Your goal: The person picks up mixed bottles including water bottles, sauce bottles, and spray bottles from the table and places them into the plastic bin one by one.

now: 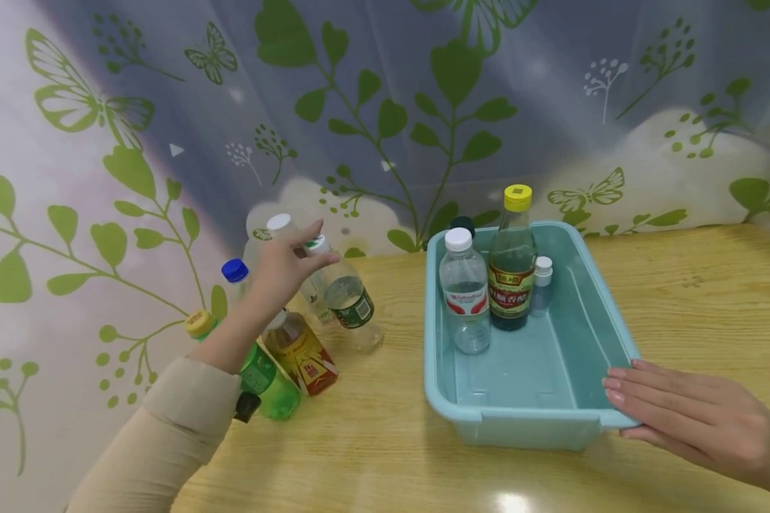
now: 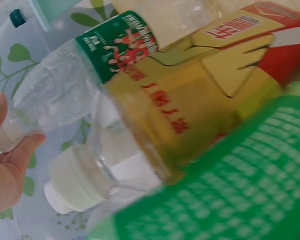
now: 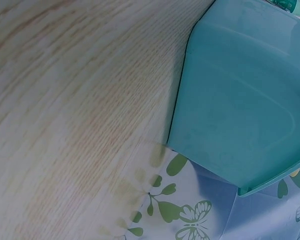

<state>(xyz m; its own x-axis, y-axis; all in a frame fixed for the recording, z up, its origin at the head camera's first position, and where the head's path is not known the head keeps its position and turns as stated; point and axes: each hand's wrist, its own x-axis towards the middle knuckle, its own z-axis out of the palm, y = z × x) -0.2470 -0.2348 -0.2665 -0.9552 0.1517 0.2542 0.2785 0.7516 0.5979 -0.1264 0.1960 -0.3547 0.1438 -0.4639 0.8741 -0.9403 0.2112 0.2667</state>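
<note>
My left hand [image 1: 285,267] has its thumb and fingers around the white cap of a clear plastic bottle [image 1: 353,303] with a green label, on the table's left side. In the left wrist view, the same bottle [image 2: 57,82] has its cap between my thumb and fingers. My right hand [image 1: 699,413] rests with straight fingers on the near right corner of a light-blue plastic basin [image 1: 520,415]. Inside the basin stand a clear bottle [image 1: 466,299] with a red-and-white label, a yellow-capped vinegar bottle [image 1: 513,249] and a small white-capped bottle [image 1: 542,288].
Near my left forearm are a yellow-labelled drink bottle [image 1: 304,356], a green bottle [image 1: 272,388] with a yellow cap, and a blue-capped bottle [image 1: 234,271]. Another white-capped bottle [image 1: 279,222] is partly hidden by my hand. A patterned curtain [image 1: 359,107] hangs behind the wooden table [image 1: 372,442].
</note>
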